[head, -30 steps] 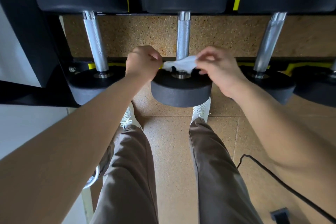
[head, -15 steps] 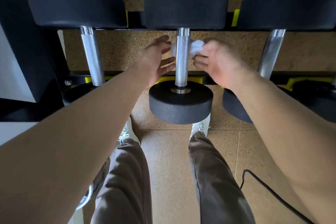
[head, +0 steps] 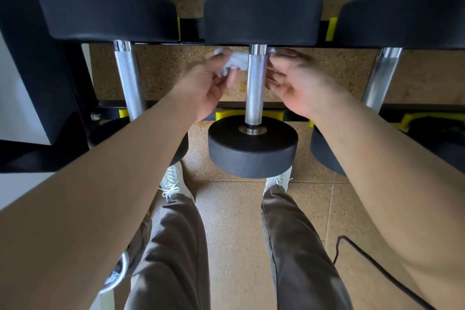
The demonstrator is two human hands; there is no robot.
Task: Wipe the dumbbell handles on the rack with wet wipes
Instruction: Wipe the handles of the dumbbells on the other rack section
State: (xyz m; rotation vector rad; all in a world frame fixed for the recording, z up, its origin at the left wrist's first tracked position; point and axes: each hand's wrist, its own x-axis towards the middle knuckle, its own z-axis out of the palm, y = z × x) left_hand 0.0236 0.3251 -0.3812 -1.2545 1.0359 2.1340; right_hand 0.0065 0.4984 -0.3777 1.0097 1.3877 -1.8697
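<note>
The middle dumbbell lies on the black rack (head: 37, 70), its knurled chrome handle (head: 255, 88) between two black heads. A white wet wipe (head: 235, 61) is bunched against the left side of the handle's far end and passes behind it. My left hand (head: 203, 88) grips the bunched part. My right hand (head: 299, 83) is on the handle's right side, thumb and fingertips pinching a small white end of the wipe. The wipe's stretch behind the handle is hidden.
Neighbouring dumbbells flank the middle one, with a chrome handle on the left (head: 128, 78) and one on the right (head: 382, 75). Yellow cradles (head: 224, 114) line the near rail. My legs and white shoes stand below, and a black cable (head: 372, 264) lies on the cork floor.
Both hands rose from the near head to the handle's far end. The wipe, first in the right hand, now runs behind the handle into the left hand.
</note>
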